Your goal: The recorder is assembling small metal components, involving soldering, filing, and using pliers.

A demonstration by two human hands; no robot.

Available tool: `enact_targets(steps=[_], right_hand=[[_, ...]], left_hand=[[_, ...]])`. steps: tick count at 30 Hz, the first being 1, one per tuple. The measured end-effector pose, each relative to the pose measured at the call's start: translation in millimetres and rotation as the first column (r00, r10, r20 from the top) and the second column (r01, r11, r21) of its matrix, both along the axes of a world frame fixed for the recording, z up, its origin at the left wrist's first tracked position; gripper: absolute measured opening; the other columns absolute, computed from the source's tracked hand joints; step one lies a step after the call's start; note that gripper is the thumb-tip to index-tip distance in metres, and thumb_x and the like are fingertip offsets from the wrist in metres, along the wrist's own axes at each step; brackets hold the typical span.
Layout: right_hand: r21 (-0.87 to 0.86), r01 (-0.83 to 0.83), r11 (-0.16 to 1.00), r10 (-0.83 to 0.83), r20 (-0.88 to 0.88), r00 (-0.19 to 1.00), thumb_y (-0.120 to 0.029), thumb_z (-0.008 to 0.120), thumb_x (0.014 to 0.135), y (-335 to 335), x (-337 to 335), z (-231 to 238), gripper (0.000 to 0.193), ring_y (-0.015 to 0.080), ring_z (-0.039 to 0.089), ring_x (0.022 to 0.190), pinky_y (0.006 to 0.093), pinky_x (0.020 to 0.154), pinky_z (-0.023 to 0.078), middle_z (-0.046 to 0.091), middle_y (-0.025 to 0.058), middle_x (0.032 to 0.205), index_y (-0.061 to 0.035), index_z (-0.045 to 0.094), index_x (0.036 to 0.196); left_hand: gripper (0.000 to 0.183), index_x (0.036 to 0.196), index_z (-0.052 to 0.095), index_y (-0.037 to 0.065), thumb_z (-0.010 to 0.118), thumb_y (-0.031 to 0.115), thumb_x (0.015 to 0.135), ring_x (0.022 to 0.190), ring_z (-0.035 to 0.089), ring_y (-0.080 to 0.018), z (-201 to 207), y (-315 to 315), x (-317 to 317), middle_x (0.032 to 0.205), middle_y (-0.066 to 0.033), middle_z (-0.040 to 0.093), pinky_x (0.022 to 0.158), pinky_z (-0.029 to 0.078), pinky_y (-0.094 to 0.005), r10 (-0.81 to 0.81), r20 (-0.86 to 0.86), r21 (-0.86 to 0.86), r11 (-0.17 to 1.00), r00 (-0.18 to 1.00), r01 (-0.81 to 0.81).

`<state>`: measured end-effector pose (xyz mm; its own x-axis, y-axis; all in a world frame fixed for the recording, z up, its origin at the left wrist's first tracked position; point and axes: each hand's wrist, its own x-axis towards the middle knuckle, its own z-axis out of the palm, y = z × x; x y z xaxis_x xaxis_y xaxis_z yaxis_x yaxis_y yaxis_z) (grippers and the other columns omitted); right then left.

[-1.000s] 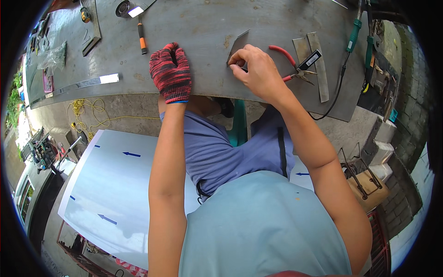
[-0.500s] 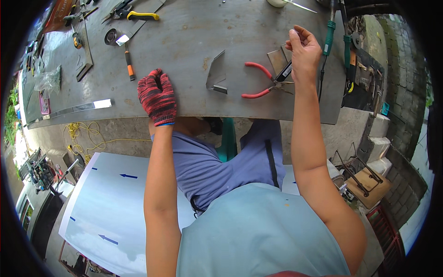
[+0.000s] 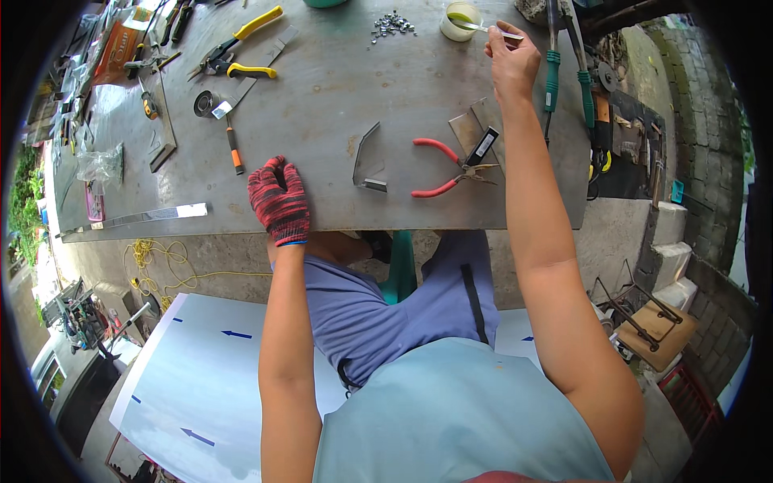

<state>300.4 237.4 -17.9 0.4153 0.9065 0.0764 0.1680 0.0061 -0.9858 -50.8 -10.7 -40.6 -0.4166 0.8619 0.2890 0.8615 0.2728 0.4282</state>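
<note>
My right hand (image 3: 517, 68) pinches the end of a thin white stick (image 3: 488, 30) at the far side of the table. Its other end reaches into a small whitish plastic cup (image 3: 460, 22) with a yellow-green inside. My left hand (image 3: 279, 198) wears a red-and-black striped knit glove and rests near the table's front edge, fingers curled in, nothing showing in them. Between the hands lie a bent sheet-metal piece (image 3: 370, 164) and red-handled pliers (image 3: 448, 167) with spread handles. A black bar with a white label (image 3: 481, 147) lies on flat metal pieces (image 3: 465, 129) beside the pliers.
Several small metal bits (image 3: 393, 26) lie left of the cup. An orange-handled tool (image 3: 233, 151), yellow-handled snips (image 3: 251, 72) and a metal strip (image 3: 190, 211) are on the left. Green-handled tools with cables (image 3: 552, 80) line the right edge.
My right hand has moved farther away and slightly left; the stick it holds, with the cup, now shows fully. The view has tilted, and my gloved left hand stays on the table.
</note>
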Motion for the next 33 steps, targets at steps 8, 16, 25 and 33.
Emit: enact_targets(steps=[8, 16, 25, 33], right_hand=[[0.191, -0.084, 0.978, -0.035, 0.547, 0.836, -0.017, 0.074, 0.094, 1.4, 3.6, 32.9, 0.016, 0.0258, 0.072, 0.073, 0.0382, 0.071, 0.057, 0.073, 0.0134, 0.091, -0.0038, 0.077, 0.103], [0.231, -0.145, 0.962, -0.048, 0.666, 0.744, -0.020, 0.074, 0.095, -15.0, 26.6, 58.0, 0.017, 0.0253, 0.072, 0.073, 0.0371, 0.071, 0.057, 0.073, 0.0125, 0.088, -0.0051, 0.077, 0.102], [0.122, -0.068, 0.990, -0.001, 0.493, 0.870, -0.025, 0.073, 0.098, -19.7, 42.4, 50.4, 0.020, 0.0171, 0.074, 0.068, 0.0311, 0.068, 0.058, 0.075, 0.0080, 0.074, -0.0056, 0.077, 0.102], [-0.092, -0.380, 0.920, 0.386, 0.049, 0.921, -0.014, 0.071, 0.101, -120.2, -2.2, 100.0, 0.019, 0.0118, 0.074, 0.085, 0.0240, 0.080, 0.059, 0.077, 0.0068, 0.095, 0.0017, 0.074, 0.112]], left_hand=[[0.022, 0.114, 0.073, 0.007, 0.073, 0.019, 0.095, 0.094, 0.064, -0.0272, 1.9, -0.1, -0.1, 0.101, -0.0105, 0.066, 0.088, 0.051, -0.0424, 0.005, 0.009, -0.021, 1.000, 1.000, -0.005], [0.022, 0.114, 0.073, 0.007, 0.073, 0.019, 0.095, 0.095, 0.064, -0.0284, -0.2, 0.2, 0.3, 0.102, -0.0111, 0.066, 0.088, 0.052, -0.0426, 0.000, 0.034, -0.022, 1.000, 0.999, 0.001], [0.022, 0.111, 0.073, 0.009, 0.074, 0.020, 0.092, 0.099, 0.065, -0.0341, 1.3, -2.0, 0.1, 0.102, -0.0135, 0.069, 0.092, 0.051, -0.0463, 0.020, 0.044, -0.032, 0.999, 0.999, -0.018], [0.021, 0.109, 0.073, 0.008, 0.074, 0.019, 0.092, 0.097, 0.065, -0.0300, 3.7, 3.7, 0.0, 0.097, -0.0092, 0.071, 0.092, 0.051, -0.0436, -0.014, 0.048, 0.006, 1.000, 0.999, 0.013]])
